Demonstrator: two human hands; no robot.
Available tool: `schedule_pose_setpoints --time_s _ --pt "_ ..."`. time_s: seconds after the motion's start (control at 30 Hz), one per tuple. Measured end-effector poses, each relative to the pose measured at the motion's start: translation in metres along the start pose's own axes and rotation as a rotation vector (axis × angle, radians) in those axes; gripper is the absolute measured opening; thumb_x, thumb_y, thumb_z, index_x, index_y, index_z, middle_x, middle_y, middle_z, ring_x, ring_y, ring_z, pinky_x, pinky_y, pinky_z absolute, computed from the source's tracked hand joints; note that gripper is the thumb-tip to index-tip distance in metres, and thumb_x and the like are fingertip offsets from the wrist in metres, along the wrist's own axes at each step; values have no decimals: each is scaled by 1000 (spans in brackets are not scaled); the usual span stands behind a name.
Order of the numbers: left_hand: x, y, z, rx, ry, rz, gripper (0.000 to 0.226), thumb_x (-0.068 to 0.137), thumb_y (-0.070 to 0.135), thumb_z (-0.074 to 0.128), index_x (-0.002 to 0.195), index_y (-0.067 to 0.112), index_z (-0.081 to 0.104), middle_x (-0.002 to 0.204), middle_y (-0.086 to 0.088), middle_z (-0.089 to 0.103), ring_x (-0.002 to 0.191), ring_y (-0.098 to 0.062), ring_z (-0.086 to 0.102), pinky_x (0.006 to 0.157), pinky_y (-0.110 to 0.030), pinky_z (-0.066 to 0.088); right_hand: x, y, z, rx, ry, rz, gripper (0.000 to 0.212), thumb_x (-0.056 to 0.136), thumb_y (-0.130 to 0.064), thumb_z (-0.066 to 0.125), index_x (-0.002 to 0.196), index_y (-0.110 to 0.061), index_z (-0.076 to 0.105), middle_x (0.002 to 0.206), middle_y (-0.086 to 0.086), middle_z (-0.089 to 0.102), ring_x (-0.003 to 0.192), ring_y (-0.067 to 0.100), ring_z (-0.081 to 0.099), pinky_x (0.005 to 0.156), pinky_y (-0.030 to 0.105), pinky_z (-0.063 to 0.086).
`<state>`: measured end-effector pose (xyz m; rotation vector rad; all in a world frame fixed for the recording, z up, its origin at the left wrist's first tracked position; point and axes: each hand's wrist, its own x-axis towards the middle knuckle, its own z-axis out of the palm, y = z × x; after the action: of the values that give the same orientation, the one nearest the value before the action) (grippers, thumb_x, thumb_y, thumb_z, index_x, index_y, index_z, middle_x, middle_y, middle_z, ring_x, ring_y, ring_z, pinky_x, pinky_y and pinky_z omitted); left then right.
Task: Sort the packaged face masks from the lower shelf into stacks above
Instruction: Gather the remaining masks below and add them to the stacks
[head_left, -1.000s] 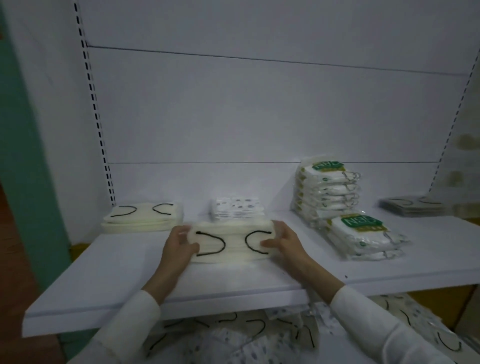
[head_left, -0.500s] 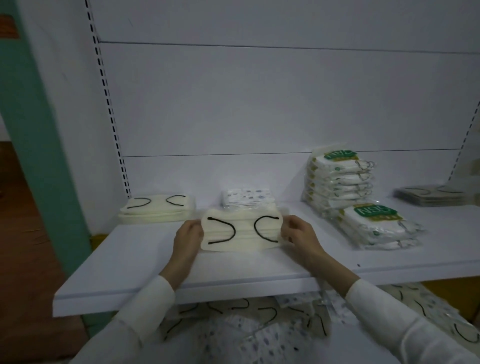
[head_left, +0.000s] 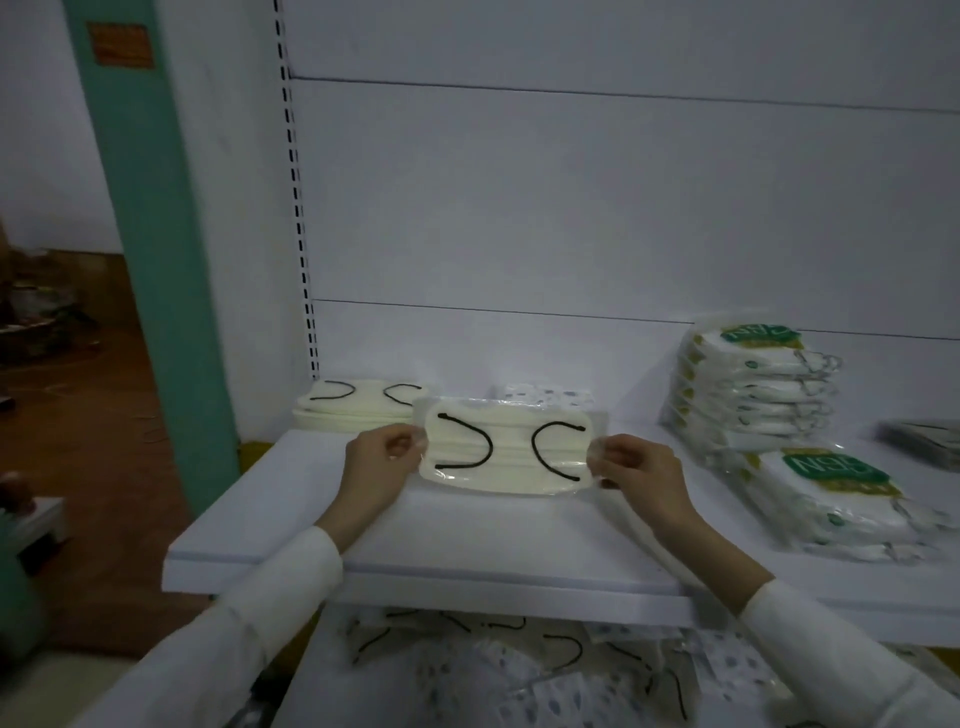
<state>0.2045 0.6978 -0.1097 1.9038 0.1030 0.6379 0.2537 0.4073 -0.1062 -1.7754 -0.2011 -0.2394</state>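
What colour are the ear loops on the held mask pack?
Black ear loops on a cream mask pack; head view.

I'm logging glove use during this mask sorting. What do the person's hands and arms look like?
No gloves: the left hand and right hand are bare. Each arm wears a long, plain white sleeve, the left sleeve and right sleeve, with cuffs ending at the wrists. No markings show on either.

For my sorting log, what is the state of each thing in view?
Cream mask pack: held between both hands.
Left hand: pinches its left edge.
Right hand: pinches its right edge.
Cream stack: flat, back left of shelf.
Green-label stack: piled high.
Lower-shelf masks: loose, unsorted.
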Motion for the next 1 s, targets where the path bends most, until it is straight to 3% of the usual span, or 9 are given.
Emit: schedule_pose_setpoints --time_s 0.13,0.2,0.3,0.4,0.53,0.6,0.67,0.83,1.0 --pt "22 2 -37 -8 124 39 14 81 8 71 94 11 72 65 17 67 63 0 61 76 -30 55 23 -23 37 27 -71 -65 17 80 -2 72 97 -4 70 84 10 71 75 18 67 69 24 58" --pt "45 4 -58 -11 186 46 21 79 8 73 98 16 72 64 21 66 61 -2 61 75 -27 55 38 -36 63 48 -87 -89 17 81 0 70 98 -1 69 81 9 69 72 15 65 67 22 58" --pt "88 2 -87 -63 266 43 32 79 5 72 109 14 69 72 8 70 68 -11 61 69 -18 54 66 -52 106 82 -79 -86 23 78 2 72 99 -6 67 69 3 69 60 14 63 71 30 58" --pt "125 -7 -107 -11 300 24 43 79 3 70 118 21 63 82 -5 69 71 -12 61 79 -24 51 97 -61 146 98 -52 -18 35 74 2 73 103 -12 61 73 3 68 59 15 63 73 32 57" --pt "160 -39 -121 66 256 -66 31 77 3 71 104 18 69 91 -7 69 79 -22 63 88 -39 54 128 -56 189 30 -3 93 31 73 -3 75 99 -10 61 79 11 69 65 20 67 69 31 59" --pt "172 -56 -123 85 204 -120 22 77 1 71 95 13 72 93 -11 70 81 -23 63 91 -42 53 138 -50 203 8 -10 150 25 71 -1 76 92 -7 65 81 15 68 61 21 66 58 24 57" --pt "182 -71 -124 123 167 -146 18 75 -1 71 91 8 73 93 -12 71 82 -23 64 93 -40 52 144 -43 211 -31 -35 187 17 71 3 75 83 -5 67 79 15 67 57 18 64 52 18 54" --pt "193 -94 -121 207 99 -157 11 76 2 73 85 6 74 86 -8 70 81 -20 63 92 -31 49 154 -32 221 -132 -75 194 15 74 4 70 67 -9 67 75 14 69 66 24 65 76 35 59" --pt "199 -101 -121 217 59 -176 4 79 7 70 79 10 73 76 -5 67 77 -18 60 89 -31 49 154 -28 227 -169 -112 205 3 77 -4 69 76 -7 68 70 8 64 58 17 61 58 26 58"
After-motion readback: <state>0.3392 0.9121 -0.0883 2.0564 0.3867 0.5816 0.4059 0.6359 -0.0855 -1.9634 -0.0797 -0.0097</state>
